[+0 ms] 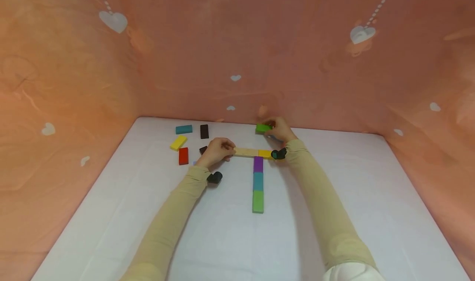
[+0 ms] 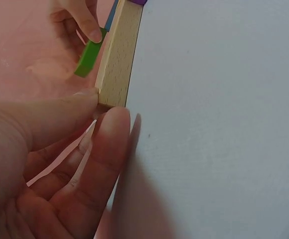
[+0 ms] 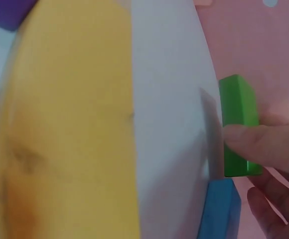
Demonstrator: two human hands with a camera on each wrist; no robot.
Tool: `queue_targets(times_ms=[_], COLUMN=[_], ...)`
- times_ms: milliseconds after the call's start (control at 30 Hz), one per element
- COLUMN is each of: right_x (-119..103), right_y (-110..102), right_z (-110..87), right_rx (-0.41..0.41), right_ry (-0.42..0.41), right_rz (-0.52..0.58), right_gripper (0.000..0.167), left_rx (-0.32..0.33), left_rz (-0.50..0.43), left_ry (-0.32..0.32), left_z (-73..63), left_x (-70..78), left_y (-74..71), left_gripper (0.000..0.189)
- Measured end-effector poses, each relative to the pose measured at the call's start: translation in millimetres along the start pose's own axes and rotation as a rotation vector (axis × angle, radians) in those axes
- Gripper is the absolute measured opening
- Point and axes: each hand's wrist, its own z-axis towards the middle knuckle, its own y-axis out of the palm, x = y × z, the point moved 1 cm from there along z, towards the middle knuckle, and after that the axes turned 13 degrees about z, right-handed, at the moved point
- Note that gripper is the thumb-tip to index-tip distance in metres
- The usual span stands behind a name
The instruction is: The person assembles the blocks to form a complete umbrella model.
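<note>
In the head view my left hand (image 1: 219, 150) is at the left end of a plain wooden block (image 1: 246, 152). Its thumb and forefinger pinch that end, as the left wrist view shows the wooden block (image 2: 118, 59). Farther back, my right hand (image 1: 281, 129) holds a green block (image 1: 264, 128) between thumb and fingers. The right wrist view has this green block (image 3: 238, 124) just beyond a blue block (image 3: 219, 211) on the table. A yellow block (image 1: 264, 154) continues the wooden row to the right; the right wrist partly hides it.
Purple (image 1: 258, 164), teal (image 1: 258, 181) and light green (image 1: 257, 202) blocks run toward me from the row. At the left lie blue (image 1: 184, 129), black (image 1: 204, 131), yellow (image 1: 178, 143) and red (image 1: 183, 156) blocks. A cloth wall (image 1: 237, 58) rises behind the white table (image 1: 334, 182).
</note>
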Motion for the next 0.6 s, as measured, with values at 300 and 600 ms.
queue_targets(times_ms=[300,600], right_x=[2.4,1.5], right_y=[0.5,-0.1], right_z=[1.0,1.5], right_rx=[0.002,-0.032], right_ry=[0.021,0.050], right_rz=[-0.036,-0.028], right_gripper=[0.040,0.036], left_rx=[0.000,0.011], left_rz=[0.000,0.005], left_ry=[-0.002,-0.014], left_z=[-1.2,2.8], left_x=[3.6,-2.3], left_y=[0.0,1.8], left_gripper=[0.018,0.017])
